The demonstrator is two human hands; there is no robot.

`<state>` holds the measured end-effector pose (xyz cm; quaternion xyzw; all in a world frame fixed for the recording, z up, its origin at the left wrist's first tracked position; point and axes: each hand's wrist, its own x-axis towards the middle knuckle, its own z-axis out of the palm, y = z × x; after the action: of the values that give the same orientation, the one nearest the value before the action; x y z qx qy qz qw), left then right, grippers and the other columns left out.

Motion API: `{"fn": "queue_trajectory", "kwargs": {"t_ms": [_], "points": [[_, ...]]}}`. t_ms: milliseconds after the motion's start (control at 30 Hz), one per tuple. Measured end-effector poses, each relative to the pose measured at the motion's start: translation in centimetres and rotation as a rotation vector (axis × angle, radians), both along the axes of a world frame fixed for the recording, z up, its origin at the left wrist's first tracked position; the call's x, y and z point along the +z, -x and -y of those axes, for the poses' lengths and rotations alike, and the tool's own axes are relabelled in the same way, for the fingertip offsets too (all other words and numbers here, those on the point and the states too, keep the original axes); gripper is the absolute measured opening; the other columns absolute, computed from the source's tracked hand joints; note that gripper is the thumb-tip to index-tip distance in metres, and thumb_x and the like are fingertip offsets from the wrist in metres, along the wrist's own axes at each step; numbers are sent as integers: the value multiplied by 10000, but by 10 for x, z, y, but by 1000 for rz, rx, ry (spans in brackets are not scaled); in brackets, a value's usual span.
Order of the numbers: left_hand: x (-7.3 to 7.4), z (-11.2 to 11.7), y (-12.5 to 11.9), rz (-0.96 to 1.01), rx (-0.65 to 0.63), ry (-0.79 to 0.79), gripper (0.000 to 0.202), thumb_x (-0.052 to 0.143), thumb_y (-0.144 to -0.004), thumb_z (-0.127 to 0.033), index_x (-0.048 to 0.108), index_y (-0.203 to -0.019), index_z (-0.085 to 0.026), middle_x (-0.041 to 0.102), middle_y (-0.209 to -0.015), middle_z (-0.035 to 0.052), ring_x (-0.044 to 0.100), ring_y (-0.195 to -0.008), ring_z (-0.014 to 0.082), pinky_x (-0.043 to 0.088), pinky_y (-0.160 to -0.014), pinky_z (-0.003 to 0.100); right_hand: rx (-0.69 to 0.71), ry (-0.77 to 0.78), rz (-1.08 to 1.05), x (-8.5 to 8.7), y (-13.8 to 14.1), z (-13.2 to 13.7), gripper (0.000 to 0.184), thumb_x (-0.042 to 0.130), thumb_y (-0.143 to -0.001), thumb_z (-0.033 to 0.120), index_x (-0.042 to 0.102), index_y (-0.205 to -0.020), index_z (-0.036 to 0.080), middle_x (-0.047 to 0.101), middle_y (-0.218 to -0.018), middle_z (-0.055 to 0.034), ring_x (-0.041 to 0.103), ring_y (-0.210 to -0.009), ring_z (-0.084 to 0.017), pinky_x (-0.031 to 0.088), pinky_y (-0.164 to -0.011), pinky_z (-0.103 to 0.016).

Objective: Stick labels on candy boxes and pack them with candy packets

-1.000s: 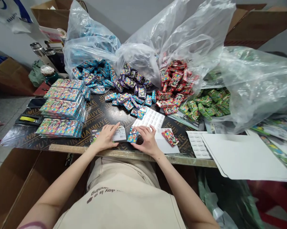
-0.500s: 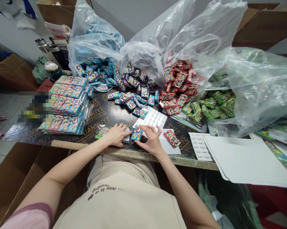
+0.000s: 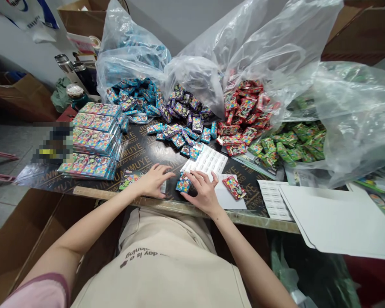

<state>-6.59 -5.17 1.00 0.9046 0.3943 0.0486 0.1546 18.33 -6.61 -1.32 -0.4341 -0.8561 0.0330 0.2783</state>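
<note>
My right hand (image 3: 203,189) has thumb and fingertips around the sides of a small blue candy box (image 3: 183,182) near the table's front edge. To its left, my left hand (image 3: 156,180) rests with fingers spread over a flat printed packet (image 3: 128,178), partly hiding it. A gap separates those fingers from the blue box. Right of my right hand, a red candy box (image 3: 233,187) lies tilted, partly on a white card (image 3: 226,200). Behind the hands is a sheet of white labels (image 3: 213,160).
Finished-looking flat packs stand in a stack (image 3: 92,141) at left. Loose blue boxes (image 3: 141,92), purple boxes (image 3: 184,105), red boxes (image 3: 246,107) and green boxes (image 3: 282,145) spill from plastic bags (image 3: 259,47). White boards (image 3: 336,218) overhang the right front edge.
My left hand and the flat packet under it have slid left, away from the blue box. My right hand stays at the blue box. The view has shifted slightly.
</note>
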Motion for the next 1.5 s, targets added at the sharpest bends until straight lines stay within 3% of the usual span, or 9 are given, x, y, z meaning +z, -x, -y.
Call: {"fn": "queue_trajectory", "kwargs": {"t_ms": [67,167,333,500,733,867,1167,1267,1500], "points": [[-4,6,14,-48,7,-4,900,764,-606,-364,361,-1395,-205,403,-1399,179,379,-1289,341,200,-1101,539,-14,1,-34,0,-3,0,562,675,-774,433,524,-1280,242,664,-1175,-92,566,-1114,-278,100,-1089,-497],[-15,13,29,-92,24,21,881,729,-686,-362,300,-1435,-185,423,-1403,179,387,-1300,324,226,-1103,510,-28,21,-74,-3,-3,0,566,679,-763,447,528,-1270,244,668,-1164,-84,570,-1106,-279,103,-1089,-501],[-30,12,25,-47,67,-30,842,627,-787,-429,229,-1467,-133,406,-1408,201,401,-1275,326,307,-1063,468,-25,20,-84,-5,9,-2,571,670,-768,464,530,-1278,247,662,-1180,-85,564,-1111,-280,99,-1092,-503],[-20,9,18,91,71,-57,926,669,-709,-369,196,-1475,-147,468,-1289,169,454,-1150,299,387,-992,444,-31,-83,-12,0,18,-4,499,648,-801,426,562,-1257,243,645,-1207,-101,550,-1119,-279,101,-1082,-499],[-6,8,15,35,2,-89,728,691,-678,-368,448,-1351,-234,432,-1195,138,441,-1078,306,410,-941,466,29,-104,18,3,19,-2,522,654,-793,435,553,-1269,244,644,-1213,-98,551,-1111,-275,104,-1082,-495],[-5,5,14,130,44,-69,861,704,-618,-347,375,-1394,-170,419,-1150,136,439,-1056,290,418,-951,452,60,-129,-14,6,20,-1,500,650,-798,435,558,-1249,239,651,-1202,-101,560,-1108,-269,102,-1087,-498],[1,4,11,276,70,68,1011,707,-589,-286,205,-1461,-186,415,-1177,115,459,-1083,274,419,-984,433,265,65,-98,14,12,-15,555,667,-734,469,567,-1229,240,648,-1177,-79,549,-1122,-266,157,-1100,-492],[4,5,10,307,102,79,1085,706,-591,-267,101,-1488,-190,424,-1231,123,453,-1134,284,394,-1019,441,277,109,-122,16,11,-21,562,669,-717,481,571,-1217,245,654,-1160,-76,551,-1124,-271,145,-1103,-503],[6,8,9,329,99,34,1046,691,-655,-281,78,-1500,-214,454,-1309,129,471,-1178,295,392,-1029,442,274,206,-139,15,9,-24,694,671,-704,517,486,-1306,227,643,-1188,-87,514,-1188,-280,126,-1115,-506]]}}
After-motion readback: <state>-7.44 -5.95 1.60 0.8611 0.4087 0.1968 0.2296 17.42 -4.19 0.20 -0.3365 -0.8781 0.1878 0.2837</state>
